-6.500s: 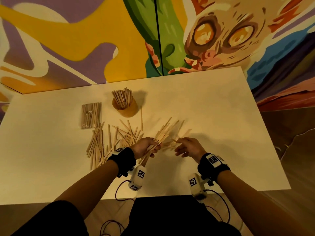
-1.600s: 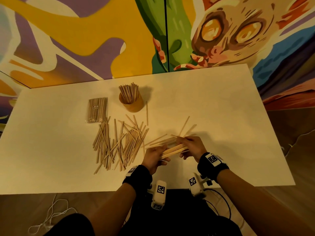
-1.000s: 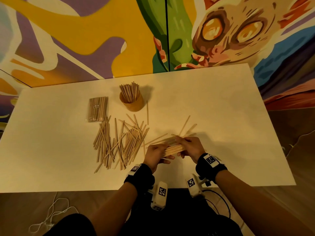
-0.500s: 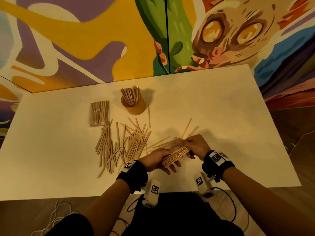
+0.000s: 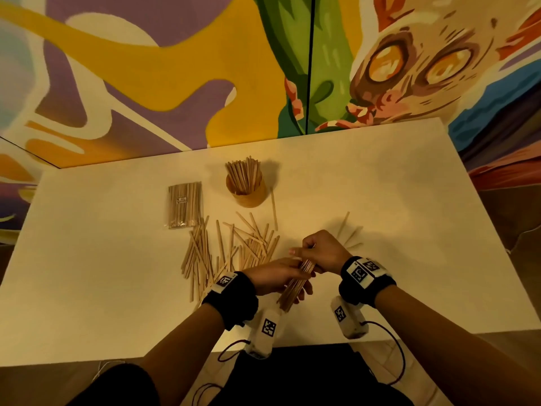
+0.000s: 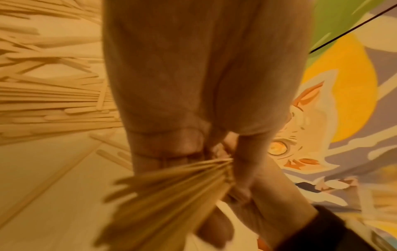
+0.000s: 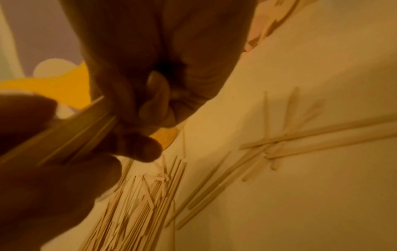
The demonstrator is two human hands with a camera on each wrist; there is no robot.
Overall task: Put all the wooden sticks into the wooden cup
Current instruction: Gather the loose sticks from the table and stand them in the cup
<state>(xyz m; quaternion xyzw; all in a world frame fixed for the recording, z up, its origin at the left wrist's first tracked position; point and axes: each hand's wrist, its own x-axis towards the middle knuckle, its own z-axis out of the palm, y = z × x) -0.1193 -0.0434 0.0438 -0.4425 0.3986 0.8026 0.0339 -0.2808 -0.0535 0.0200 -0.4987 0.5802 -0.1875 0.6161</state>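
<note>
A bundle of wooden sticks [image 5: 295,284] is held above the table's near middle, tilted steeply with its lower end toward me. My left hand [image 5: 281,276] grips its lower half; the bundle [image 6: 171,195] fans out toward the left wrist camera. My right hand [image 5: 319,252] pinches the bundle's upper end [image 7: 86,122]. The wooden cup [image 5: 246,190] stands upright at the back, with several sticks in it. A loose pile of sticks [image 5: 231,247] lies left of my hands. A few sticks [image 5: 349,232] lie just beyond my right hand.
A wrapped pack of sticks [image 5: 184,205] lies left of the cup. One lone stick [image 5: 274,209] lies right of the cup. The white table [image 5: 409,200] ends at a painted wall behind and at the near edge by my wrists.
The bundle has turned from nearly level to steeply tilted between both hands. The loose sticks near my right hand have become fewer since the earliest frame.
</note>
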